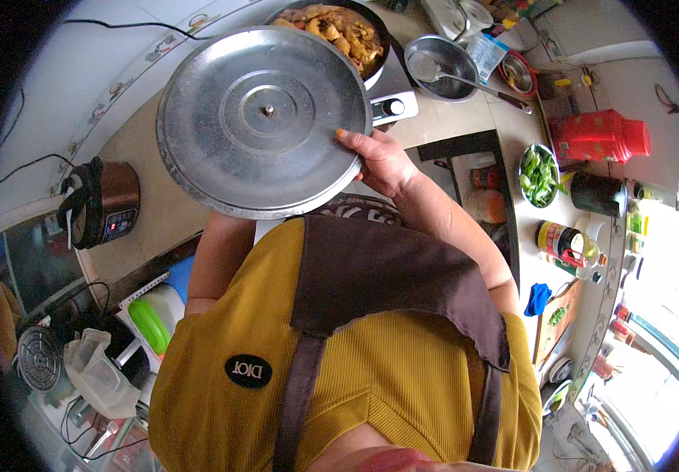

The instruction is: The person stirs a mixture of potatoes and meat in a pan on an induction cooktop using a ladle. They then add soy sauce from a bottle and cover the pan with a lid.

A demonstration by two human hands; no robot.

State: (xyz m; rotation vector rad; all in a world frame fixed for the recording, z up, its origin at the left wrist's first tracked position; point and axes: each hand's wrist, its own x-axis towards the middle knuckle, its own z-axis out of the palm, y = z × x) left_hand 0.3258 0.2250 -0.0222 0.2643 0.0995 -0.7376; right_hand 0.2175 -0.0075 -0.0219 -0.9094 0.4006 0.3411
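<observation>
My right hand (383,158) grips the rim of a large round metal lid (268,153), thumb on top and fingers curled under the edge. The lid spans the space before my chest, with a small bolt at its centre. My left arm reaches up beneath it, and the lid hides my left hand. Just beyond the lid's far edge, a dark pan (383,35) holds chunks of browned food in sauce (339,35). This pan sits on a cooktop (398,100) with a control knob, partly covered by the lid.
A metal bowl (442,62) with a long-handled spatula (469,82) resting across it stands right of the cooktop. Farther right are a bowl of cut green vegetables (540,177), bottles (560,239) and a cutting board (557,330). An electric cooker (106,203) stands at left.
</observation>
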